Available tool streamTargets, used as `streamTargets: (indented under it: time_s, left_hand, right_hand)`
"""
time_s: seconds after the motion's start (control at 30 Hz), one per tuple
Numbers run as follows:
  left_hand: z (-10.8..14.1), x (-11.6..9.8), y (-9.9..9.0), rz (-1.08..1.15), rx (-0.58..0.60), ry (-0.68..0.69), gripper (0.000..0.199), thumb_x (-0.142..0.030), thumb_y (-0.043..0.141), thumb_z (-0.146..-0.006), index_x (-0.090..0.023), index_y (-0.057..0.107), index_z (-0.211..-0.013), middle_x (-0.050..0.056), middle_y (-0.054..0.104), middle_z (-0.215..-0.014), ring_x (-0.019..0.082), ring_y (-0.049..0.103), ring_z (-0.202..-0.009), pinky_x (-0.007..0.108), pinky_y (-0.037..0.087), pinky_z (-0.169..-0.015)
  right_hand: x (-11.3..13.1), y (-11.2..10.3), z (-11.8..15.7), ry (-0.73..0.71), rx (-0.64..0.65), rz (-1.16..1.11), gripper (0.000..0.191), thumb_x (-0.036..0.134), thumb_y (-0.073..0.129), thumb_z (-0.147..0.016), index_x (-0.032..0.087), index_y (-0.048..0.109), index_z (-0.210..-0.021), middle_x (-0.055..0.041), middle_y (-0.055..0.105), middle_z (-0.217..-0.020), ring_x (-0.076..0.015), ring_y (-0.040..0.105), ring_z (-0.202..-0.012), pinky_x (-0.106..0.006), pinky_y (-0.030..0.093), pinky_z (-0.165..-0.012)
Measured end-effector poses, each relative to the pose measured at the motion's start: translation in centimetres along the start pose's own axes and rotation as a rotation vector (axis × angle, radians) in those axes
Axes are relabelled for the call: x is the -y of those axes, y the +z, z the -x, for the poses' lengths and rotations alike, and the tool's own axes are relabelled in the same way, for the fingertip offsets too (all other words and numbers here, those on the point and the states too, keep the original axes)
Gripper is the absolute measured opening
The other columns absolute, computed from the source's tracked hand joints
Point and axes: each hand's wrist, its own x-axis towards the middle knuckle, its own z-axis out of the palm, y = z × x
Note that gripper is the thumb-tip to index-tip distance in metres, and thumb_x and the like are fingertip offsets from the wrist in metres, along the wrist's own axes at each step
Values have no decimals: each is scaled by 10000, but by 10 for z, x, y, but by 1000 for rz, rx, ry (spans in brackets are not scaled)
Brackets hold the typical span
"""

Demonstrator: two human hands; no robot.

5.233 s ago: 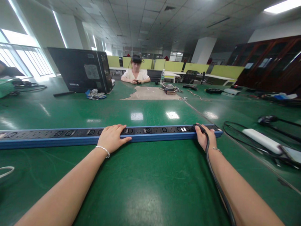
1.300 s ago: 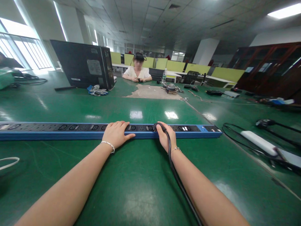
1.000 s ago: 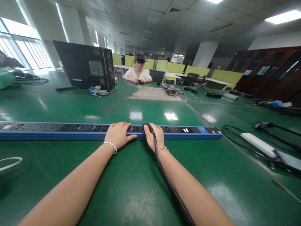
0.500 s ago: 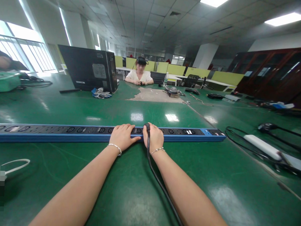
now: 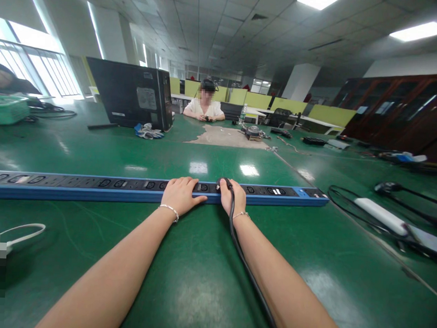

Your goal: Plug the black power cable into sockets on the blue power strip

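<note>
A long blue power strip (image 5: pixel 131 195) with a black face of several sockets lies across the green table in front of me. My left hand (image 5: pixel 179 197) is closed over it left of the middle, fingers on the socket face and thumb along the near edge. Just to the right, my right hand (image 5: pixel 235 201) pinches a black plug (image 5: pixel 224 184) over the socket face. The plug is tilted; its prongs and the socket beneath are hidden. From it a black cord (image 5: pixel 242 258) runs down over my right forearm's inner side toward me.
A black computer case (image 5: pixel 131 94) stands at the back left, with gloves (image 5: pixel 148 131) beside it. A green basket (image 5: pixel 8 110) is far left. At right lie a white power strip (image 5: pixel 379 215) and black cables (image 5: pixel 411 192). A person (image 5: pixel 205 106) sits across the table.
My right hand has shifted a little to the right along the strip, and the plug has tipped over from its more upright pose. My left hand keeps its place on the strip.
</note>
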Motion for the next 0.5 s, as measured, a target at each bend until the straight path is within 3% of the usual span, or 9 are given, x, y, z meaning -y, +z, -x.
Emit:
streamTargets:
  time_s: [0.13,0.4,0.5]
  left_hand:
    - [0,0,1,-9,-17,7,628,-645,459,-774,-193,530,-1203,96,596,-1192,269,510,-1109,401,326,-948]
    - [0,0,0,-9,-15,8,612,-633,477,-770,-197,533,-1196,91,601,-1180,270,517,-1097,406,335,-936]
    - [0,0,1,-1,-18,15,601,-622,487,-769,-200,531,-1195,93,599,-1179,272,516,-1100,406,334,-935]
  right_hand:
    - [0,1,0,3,25,2,396,399,345,-900,236,634,-685,-24,687,-784,-196,604,-906,-289,409,-809]
    - [18,-7,2,-97,69,190,339,379,372,-899,218,670,-878,-69,698,-878,-208,597,-962,-297,384,-837]
    - [27,-9,2,-127,71,276,333,389,387,-893,199,661,-886,-83,697,-826,-208,621,-875,-306,383,-811]
